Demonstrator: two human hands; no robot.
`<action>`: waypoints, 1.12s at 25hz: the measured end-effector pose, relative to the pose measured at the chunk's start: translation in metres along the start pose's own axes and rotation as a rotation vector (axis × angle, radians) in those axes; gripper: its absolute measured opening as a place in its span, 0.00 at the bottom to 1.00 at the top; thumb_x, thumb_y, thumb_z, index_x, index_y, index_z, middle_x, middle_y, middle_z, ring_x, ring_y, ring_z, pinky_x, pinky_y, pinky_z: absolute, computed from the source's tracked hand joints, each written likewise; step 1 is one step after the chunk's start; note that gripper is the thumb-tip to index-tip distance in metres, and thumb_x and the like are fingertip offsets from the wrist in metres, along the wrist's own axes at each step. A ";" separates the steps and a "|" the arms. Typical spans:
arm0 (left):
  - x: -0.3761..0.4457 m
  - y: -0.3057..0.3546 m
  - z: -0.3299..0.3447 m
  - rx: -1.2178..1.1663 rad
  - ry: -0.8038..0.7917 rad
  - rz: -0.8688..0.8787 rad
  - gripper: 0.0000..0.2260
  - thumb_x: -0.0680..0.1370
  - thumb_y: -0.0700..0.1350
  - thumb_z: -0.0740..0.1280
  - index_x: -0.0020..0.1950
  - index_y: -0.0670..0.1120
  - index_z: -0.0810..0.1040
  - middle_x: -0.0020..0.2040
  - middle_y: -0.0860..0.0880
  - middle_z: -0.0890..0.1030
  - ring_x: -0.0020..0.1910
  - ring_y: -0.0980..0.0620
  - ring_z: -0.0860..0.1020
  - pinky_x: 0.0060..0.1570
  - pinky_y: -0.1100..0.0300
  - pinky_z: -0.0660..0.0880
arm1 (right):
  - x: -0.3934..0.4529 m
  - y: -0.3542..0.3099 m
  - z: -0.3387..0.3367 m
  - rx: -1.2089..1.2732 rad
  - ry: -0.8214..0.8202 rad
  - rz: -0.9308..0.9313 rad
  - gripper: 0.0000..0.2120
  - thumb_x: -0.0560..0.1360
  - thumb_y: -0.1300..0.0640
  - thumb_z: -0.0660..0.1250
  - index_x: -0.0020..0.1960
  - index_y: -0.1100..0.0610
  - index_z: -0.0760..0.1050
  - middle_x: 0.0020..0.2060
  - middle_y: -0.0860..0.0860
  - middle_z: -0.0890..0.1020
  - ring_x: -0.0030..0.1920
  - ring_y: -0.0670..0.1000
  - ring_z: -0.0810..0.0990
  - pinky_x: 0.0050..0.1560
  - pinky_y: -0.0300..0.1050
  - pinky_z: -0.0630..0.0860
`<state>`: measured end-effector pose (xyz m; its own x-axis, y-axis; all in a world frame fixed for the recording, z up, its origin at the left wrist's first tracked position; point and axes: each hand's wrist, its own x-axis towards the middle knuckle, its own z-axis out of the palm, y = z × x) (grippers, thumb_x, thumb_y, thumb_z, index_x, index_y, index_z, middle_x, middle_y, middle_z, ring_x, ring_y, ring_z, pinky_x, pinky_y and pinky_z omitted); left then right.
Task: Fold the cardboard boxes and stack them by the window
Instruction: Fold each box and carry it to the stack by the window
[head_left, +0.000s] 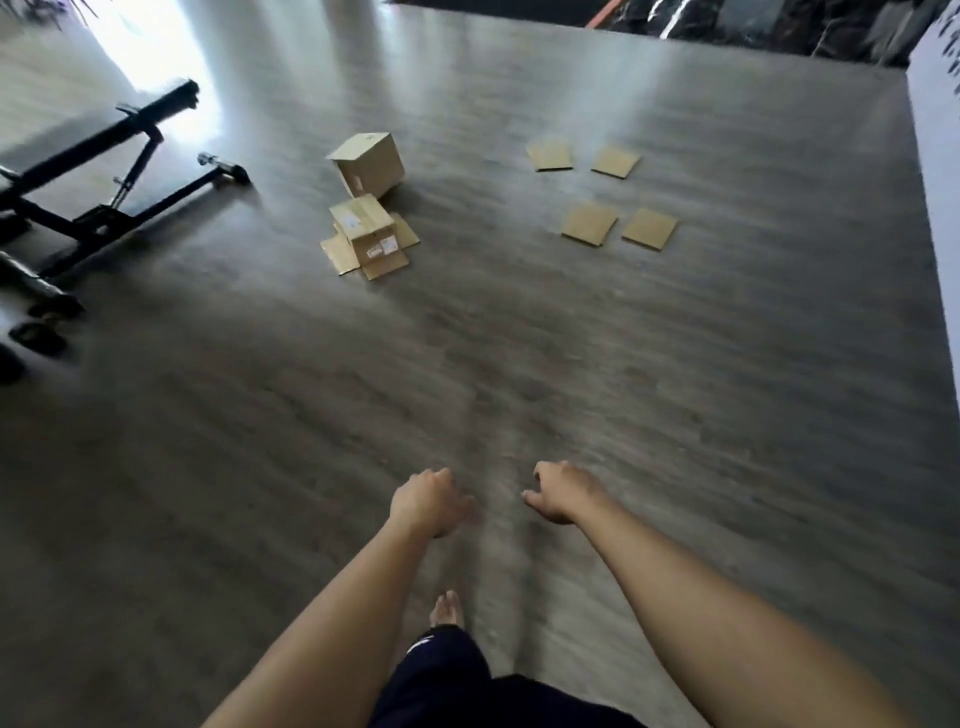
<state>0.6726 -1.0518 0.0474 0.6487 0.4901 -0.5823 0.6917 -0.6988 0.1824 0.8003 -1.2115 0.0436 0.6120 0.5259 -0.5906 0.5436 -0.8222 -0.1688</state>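
Two assembled cardboard boxes lie on the floor ahead of me, left of centre. One closed box (370, 163) is tipped on an edge. A second box (366, 231) stands just in front of it with its bottom flaps splayed out. Several flat cardboard pieces (589, 222) lie spread out to the right. My left hand (428, 501) and my right hand (561, 491) hang low in front of me, far from the boxes, fingers loosely curled and holding nothing.
A black exercise bench (104, 171) stands at the left, with bright window light (150, 36) on the floor behind it. A white wall (937, 171) runs along the right. My bare foot (448, 610) is on the wooden floor (260, 415).
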 end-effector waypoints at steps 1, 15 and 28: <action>0.021 0.005 -0.010 0.008 -0.005 -0.009 0.24 0.77 0.60 0.64 0.67 0.47 0.75 0.66 0.44 0.77 0.66 0.43 0.74 0.65 0.51 0.72 | 0.022 0.001 -0.014 0.006 -0.003 0.002 0.24 0.78 0.40 0.62 0.67 0.55 0.73 0.64 0.59 0.78 0.63 0.61 0.78 0.58 0.50 0.75; 0.362 0.105 -0.240 -0.046 -0.012 0.093 0.24 0.78 0.59 0.63 0.69 0.47 0.74 0.67 0.45 0.77 0.66 0.44 0.74 0.63 0.53 0.73 | 0.332 0.010 -0.269 0.008 0.049 0.072 0.25 0.79 0.41 0.62 0.69 0.56 0.72 0.65 0.59 0.77 0.64 0.61 0.77 0.61 0.52 0.75; 0.648 0.194 -0.425 -0.070 0.052 0.004 0.26 0.78 0.61 0.63 0.69 0.47 0.74 0.67 0.45 0.76 0.66 0.44 0.74 0.64 0.51 0.73 | 0.640 0.031 -0.489 -0.063 -0.012 -0.040 0.24 0.78 0.40 0.63 0.66 0.55 0.73 0.64 0.59 0.78 0.62 0.61 0.77 0.58 0.51 0.75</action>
<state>1.3622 -0.6485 0.0423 0.6660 0.5147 -0.5399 0.7081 -0.6639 0.2407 1.4893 -0.7941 0.0464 0.5823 0.5551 -0.5939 0.6028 -0.7850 -0.1426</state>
